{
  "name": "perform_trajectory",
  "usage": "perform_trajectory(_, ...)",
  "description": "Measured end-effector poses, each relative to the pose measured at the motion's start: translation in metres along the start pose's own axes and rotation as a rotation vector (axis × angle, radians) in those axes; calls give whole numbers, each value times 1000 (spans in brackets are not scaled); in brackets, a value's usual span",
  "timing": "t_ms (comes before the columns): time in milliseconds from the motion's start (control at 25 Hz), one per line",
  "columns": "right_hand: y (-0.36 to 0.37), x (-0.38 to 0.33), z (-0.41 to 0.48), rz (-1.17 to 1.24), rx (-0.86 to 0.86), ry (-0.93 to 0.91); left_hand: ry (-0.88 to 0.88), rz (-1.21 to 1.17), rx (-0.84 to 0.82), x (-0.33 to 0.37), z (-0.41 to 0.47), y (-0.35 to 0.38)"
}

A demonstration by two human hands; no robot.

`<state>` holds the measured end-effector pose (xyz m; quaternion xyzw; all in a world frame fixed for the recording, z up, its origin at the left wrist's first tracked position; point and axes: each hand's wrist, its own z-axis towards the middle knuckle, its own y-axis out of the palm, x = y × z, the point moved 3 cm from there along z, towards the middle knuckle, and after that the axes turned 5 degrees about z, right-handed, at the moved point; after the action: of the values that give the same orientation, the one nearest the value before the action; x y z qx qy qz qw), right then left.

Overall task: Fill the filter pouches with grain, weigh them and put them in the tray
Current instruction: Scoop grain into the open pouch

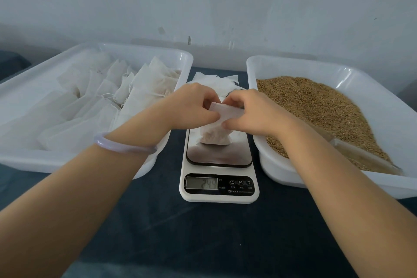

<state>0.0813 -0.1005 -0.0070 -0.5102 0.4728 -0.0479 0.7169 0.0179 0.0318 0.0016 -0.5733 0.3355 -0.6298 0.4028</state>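
A white filter pouch (215,135) partly filled with grain stands on the shiny plate of a white kitchen scale (218,196), whose display shows digits. My left hand (191,106) and my right hand (248,110) both pinch the pouch's top edge above the scale. The white tray (158,52) on the left holds several filled pouches. On the right, another white tray (293,178) holds a heap of brown grain (316,106).
A stack of empty white pouches (214,81) lies behind the scale between the trays. A clear plastic scoop (361,153) rests in the grain near the right tray's front. A dark cloth (203,232) covers the table; a pale wall stands behind.
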Motion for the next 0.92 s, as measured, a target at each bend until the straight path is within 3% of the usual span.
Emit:
perform_trajectory(600, -1, 2, 1, 17, 55, -32, 8, -101, 21, -3, 1, -1)
perform_trajectory(920, -6, -9, -6, 192, 188, -221, -38, -92, 39, 0, -2, -1)
